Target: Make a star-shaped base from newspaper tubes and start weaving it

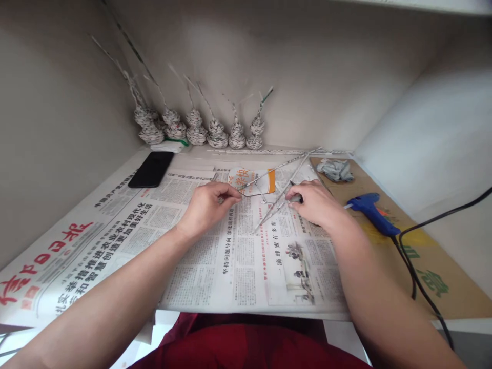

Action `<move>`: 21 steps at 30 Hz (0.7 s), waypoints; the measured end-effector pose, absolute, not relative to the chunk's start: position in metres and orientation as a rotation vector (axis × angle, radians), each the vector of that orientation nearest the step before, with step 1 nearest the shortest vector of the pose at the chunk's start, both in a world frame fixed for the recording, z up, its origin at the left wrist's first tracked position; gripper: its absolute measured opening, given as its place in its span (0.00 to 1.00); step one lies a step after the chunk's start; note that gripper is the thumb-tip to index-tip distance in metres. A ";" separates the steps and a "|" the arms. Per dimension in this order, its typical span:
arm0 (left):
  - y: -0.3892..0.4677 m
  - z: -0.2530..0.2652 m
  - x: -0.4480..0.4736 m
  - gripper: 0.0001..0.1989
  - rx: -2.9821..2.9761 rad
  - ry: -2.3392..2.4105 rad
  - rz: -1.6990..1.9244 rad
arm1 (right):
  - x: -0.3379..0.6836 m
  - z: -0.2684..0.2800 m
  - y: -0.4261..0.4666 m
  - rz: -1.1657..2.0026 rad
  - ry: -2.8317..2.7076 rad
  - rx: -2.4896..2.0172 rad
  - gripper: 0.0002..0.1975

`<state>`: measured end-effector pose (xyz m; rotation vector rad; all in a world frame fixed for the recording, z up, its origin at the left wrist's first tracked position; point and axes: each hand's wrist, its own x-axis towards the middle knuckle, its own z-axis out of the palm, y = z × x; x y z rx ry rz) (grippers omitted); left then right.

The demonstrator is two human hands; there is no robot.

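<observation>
My left hand (210,201) is closed in a pinch, its thumb and forefinger on the end of a thin rolled-paper stick. Across from it, my right hand (312,201) is closed too, fingertips on the crossed rolled newspaper sticks (275,205). A small dark item shows at the right fingers; its kind cannot be made out. The sticks meet at the far right end and spread toward me over a white and orange printed piece (271,180). Beneath everything lies a newspaper (200,266).
Several woven paper gourds (218,136) stand along the back wall, beside more long paper sticks (246,152). A black phone (151,169) lies at left. At right, cardboard (457,287) bears a blue glue gun (372,211) with its cable (418,287) and a crumpled grey wad (335,170).
</observation>
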<state>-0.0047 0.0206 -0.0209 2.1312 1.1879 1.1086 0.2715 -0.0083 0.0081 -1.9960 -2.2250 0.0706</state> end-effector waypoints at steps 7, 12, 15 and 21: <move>0.016 -0.017 -0.003 0.06 2.127 1.193 1.075 | 0.262 0.002 -0.009 0.229 -2.287 -1.780 0.07; 0.013 -0.014 -0.002 0.07 2.118 1.191 1.081 | 0.256 0.002 -0.011 0.330 -2.321 -1.793 0.05; 0.010 -0.011 -0.002 0.12 2.100 1.154 1.059 | 0.257 0.009 -0.015 0.392 -2.317 -1.763 0.04; 0.008 -0.007 0.001 0.11 2.047 1.069 1.103 | 0.254 0.024 -0.026 0.763 -2.225 -1.650 0.06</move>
